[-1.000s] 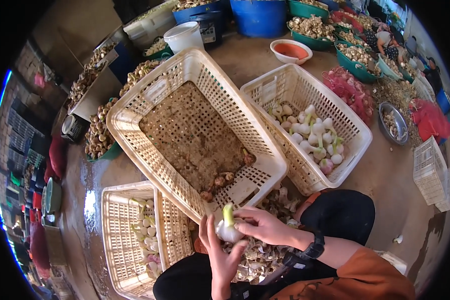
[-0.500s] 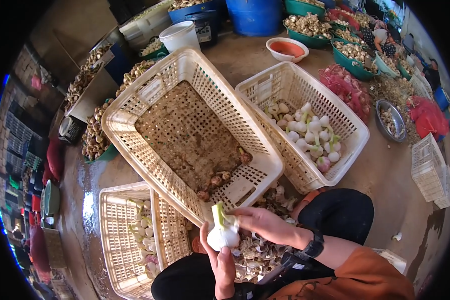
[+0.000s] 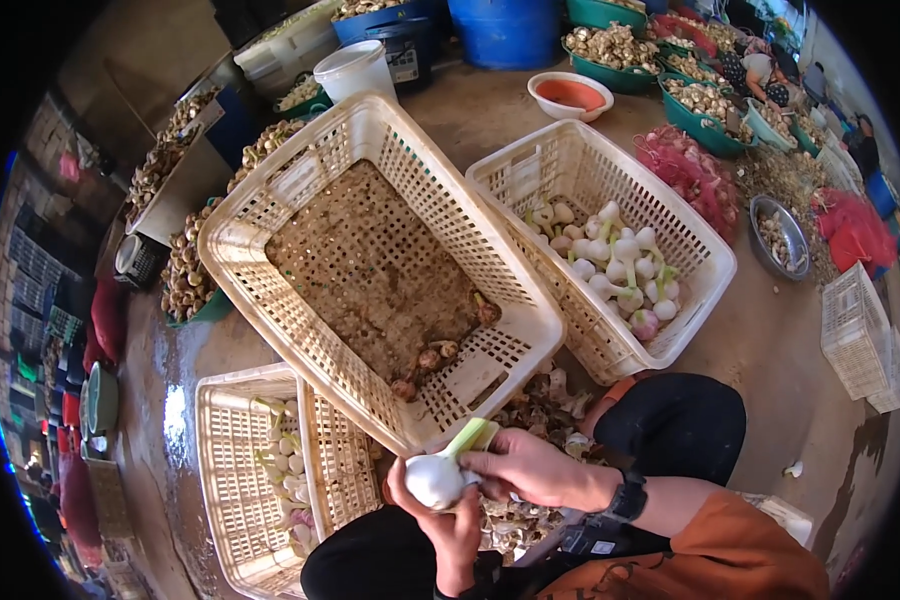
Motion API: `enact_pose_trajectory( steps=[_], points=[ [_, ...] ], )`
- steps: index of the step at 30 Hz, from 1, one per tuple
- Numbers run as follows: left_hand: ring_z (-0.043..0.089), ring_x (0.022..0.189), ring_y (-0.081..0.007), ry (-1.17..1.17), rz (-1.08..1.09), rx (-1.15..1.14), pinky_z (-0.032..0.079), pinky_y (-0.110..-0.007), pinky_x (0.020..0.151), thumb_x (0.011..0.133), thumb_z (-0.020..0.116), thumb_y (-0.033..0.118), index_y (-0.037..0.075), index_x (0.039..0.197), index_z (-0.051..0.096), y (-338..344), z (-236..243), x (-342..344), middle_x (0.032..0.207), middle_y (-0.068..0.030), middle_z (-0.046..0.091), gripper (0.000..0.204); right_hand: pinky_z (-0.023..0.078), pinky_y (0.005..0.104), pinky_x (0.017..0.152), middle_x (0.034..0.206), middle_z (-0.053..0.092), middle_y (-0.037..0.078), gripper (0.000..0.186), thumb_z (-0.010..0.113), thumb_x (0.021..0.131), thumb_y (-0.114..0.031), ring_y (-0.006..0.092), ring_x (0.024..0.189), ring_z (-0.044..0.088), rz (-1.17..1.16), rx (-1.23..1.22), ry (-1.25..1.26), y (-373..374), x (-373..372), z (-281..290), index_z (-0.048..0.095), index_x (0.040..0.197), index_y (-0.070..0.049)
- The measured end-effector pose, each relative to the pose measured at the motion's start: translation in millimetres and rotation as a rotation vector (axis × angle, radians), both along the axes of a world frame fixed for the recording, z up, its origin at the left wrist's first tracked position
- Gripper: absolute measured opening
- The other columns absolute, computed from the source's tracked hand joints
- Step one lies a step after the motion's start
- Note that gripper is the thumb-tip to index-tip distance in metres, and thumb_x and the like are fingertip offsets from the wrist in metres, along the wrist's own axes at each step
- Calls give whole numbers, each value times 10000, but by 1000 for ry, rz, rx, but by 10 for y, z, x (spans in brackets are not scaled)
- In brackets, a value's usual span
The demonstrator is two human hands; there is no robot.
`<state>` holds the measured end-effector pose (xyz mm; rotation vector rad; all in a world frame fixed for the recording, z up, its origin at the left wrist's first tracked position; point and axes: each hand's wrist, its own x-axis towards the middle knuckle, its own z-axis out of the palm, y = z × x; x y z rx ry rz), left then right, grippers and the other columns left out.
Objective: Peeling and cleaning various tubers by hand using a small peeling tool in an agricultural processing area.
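My left hand [image 3: 445, 525] is wrapped round a white garlic bulb [image 3: 434, 482] with a green stem [image 3: 467, 437], now tilted up to the right. My right hand [image 3: 535, 468] is closed beside the stem, its fingers pinching pale outer skin [image 3: 487, 433] at the bulb's side; the fingertips are partly hidden. Just beyond my hands a large cream crate [image 3: 390, 270] lies tilted, with several brown unpeeled bulbs [image 3: 435, 355] at its near end. Below my hands lies a heap of papery garlic skins [image 3: 510, 525].
Clean white garlic fills part of the right crate [image 3: 705, 235]; more lies in the left crate [image 3: 232, 470]. A white bucket [image 3: 355, 70], a bowl with a red inside [image 3: 570, 95], a steel basin [image 3: 780, 237] and green tubs of garlic [image 3: 705, 110] stand around. Another person [image 3: 765, 75] sits far right.
The bulb has tipped from upright, its stem now leaning right. My right hand has come lower and closer against the bulb's side, and my left hand has turned with it.
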<state>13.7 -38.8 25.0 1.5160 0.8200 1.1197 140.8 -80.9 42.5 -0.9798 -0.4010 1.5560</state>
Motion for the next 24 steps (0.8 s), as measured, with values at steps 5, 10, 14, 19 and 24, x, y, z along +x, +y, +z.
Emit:
enact_pose_trajectory(
  steps=[5,10,14,19,24],
  points=[
    [502,784,-127,-407,-242,-868,413,-270,558,901,506,376,118,1316,311,130,75,-129,1030,-44,509,526,459,308,754,823,575,92,242,578,852,-104,246,820,585,-205,503,-962,27,43,-54,538,1066,1],
    [554,777,-198,190,-86,5,476,-266,615,817,598,250,92,1318,232,108,27,-75,1056,-100,476,641,443,287,769,874,604,68,174,570,864,-129,216,843,582,-37,259,-767,19,115,54,586,971,8],
    [579,687,-207,-106,-331,-576,487,-301,489,826,460,567,71,1284,270,277,-50,-305,952,-126,521,701,430,247,750,939,585,1,198,558,880,-118,86,853,516,207,307,-290,23,311,14,572,1053,-23],
    [517,907,-158,68,-298,-531,454,-279,753,706,727,442,8,1218,301,226,-106,-234,1042,-91,475,795,436,266,779,997,573,8,222,502,915,-135,98,881,539,112,300,-685,50,190,-118,544,1113,-44],
    [511,1003,-178,32,-462,-427,443,-296,841,797,653,327,-4,1245,355,333,-134,-315,1099,-111,487,631,434,246,621,839,564,19,162,457,938,-183,94,717,538,-290,-180,370,130,97,-202,542,971,-49]
  ],
)
